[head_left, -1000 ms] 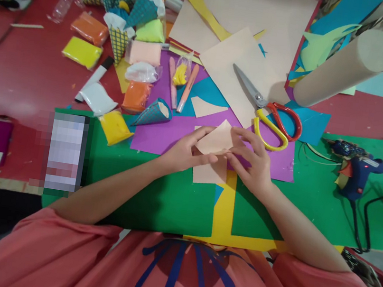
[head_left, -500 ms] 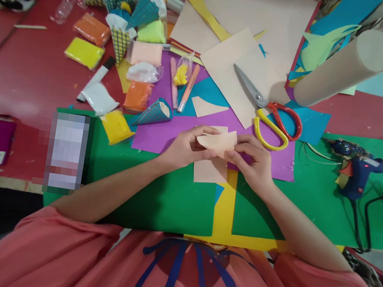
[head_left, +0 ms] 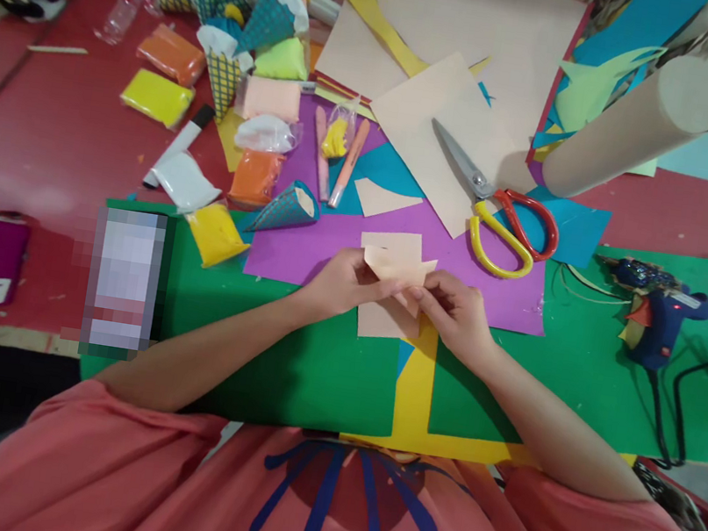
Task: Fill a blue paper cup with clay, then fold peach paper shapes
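Note:
Both my hands pinch a small peach paper piece (head_left: 397,266) just above the table. My left hand (head_left: 342,281) grips its left side with closed fingers. My right hand (head_left: 453,311) grips its right edge, fingers curled. The piece is bent and partly rolled between them. Under it lie a flat peach paper sheet (head_left: 381,318), a purple sheet (head_left: 310,246), and green paper (head_left: 286,362) with a yellow strip (head_left: 413,390).
Red-and-yellow scissors (head_left: 501,212) lie on peach paper beyond my right hand. A blue glue gun (head_left: 659,316) with its cord rests at the right. A cardboard tube (head_left: 628,125) stands at the back right. Paper cones (head_left: 286,207), clay packets, and markers (head_left: 346,162) crowd the back left.
My hands have drawn closer together and slightly toward me. The peach piece has gone from a flatter, open shape to a tighter fold or curl between my fingers.

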